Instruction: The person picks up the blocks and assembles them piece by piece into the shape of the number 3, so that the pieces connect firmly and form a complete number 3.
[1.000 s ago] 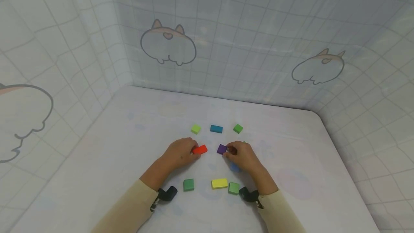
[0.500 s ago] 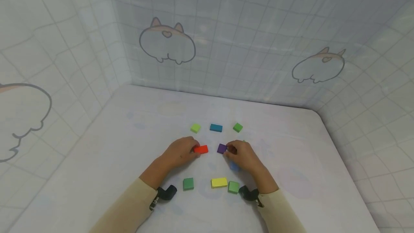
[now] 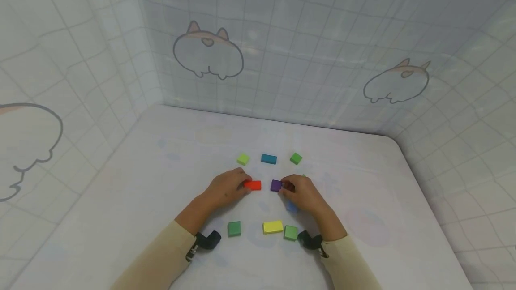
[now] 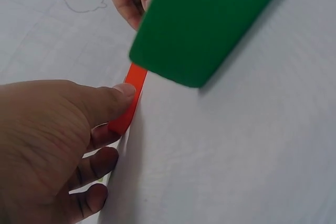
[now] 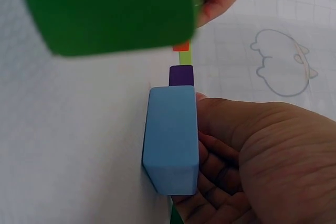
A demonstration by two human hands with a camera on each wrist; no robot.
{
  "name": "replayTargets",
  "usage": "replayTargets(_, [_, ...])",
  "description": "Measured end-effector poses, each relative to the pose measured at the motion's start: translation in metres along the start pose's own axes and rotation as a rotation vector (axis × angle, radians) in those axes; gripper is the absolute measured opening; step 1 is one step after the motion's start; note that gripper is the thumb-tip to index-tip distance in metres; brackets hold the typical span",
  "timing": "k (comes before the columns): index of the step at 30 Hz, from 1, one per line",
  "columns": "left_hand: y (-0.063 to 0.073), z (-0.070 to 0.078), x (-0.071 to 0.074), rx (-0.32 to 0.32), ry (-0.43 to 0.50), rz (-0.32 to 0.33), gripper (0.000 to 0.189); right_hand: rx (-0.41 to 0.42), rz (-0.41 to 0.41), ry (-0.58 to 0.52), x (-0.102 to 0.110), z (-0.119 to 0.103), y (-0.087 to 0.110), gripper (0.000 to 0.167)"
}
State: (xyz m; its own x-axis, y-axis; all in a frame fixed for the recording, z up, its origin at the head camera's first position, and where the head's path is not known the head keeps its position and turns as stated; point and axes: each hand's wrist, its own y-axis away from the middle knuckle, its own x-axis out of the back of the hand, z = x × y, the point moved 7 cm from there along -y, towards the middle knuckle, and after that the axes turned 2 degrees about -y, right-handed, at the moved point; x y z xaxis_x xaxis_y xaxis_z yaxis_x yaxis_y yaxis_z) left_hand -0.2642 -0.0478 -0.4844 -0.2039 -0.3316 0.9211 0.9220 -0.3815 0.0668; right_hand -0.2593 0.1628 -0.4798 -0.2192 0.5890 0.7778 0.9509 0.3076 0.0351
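The purple block is pinched by the thumb and fingers of the right hand. Left of it, a little apart, the red block is pinched the same way by the left hand. A dark blue block is seen behind the purple block

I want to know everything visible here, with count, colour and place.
Lime block: 1, lime, far left
Teal block: 1, teal, far middle
Red block: 1, red, in left hand
Purple block: 1, purple, in right hand
Blue block: 1, light blue, partly hidden by right hand
Green blocks: 4, green, far right, near left, near right, beyond right hand
Yellow block: 1, yellow, near middle
Table: 1, white, below blocks
Backdrop: 1, pale, around table
Animal drawings: 3, grey, on backdrop
Devices: 2, black, at wrists
Sleeves: 2, beige, forearms
Left hand, right hand: 2, bare, centre
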Motion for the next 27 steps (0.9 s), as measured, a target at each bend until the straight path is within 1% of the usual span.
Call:
replayTargets(3, [0.0008, 0.0006, -0.0001, -0.024, -0.004, 0.019, 0.036, -0.001, -0.004, -0.004, -0.0006, -0.0002, 0.0004, 0.028])
replayTargets(7, [0.0009, 0.0006, -0.0017, -0.036, -0.015, 0.032, 0.037, -0.014, -0.014, -0.008, -0.0015, 0.0002, 0.0007, 0.029])
replayTargets(12, [-0.0005, 0.0014, -0.003, -0.032, -0.014, 0.036, 0.038, -0.035, -0.017, -0.01, -0.0023, 0.0007, 0.0011, 0.028])
replayTargets(17, [-0.0025, -0.0009, -0.0047, -0.018, 0.001, 0.053, 0.039, -0.024, -0.012, -0.013, -0.0026, 0.0004, 0.0013, 0.027])
replayTargets(27, [-0.0038, -0.0028, -0.0057, -0.006, 0.012, 0.062, 0.037, -0.032, -0.021, -0.01, -0.0014, -0.0008, -0.0003, 0.029])
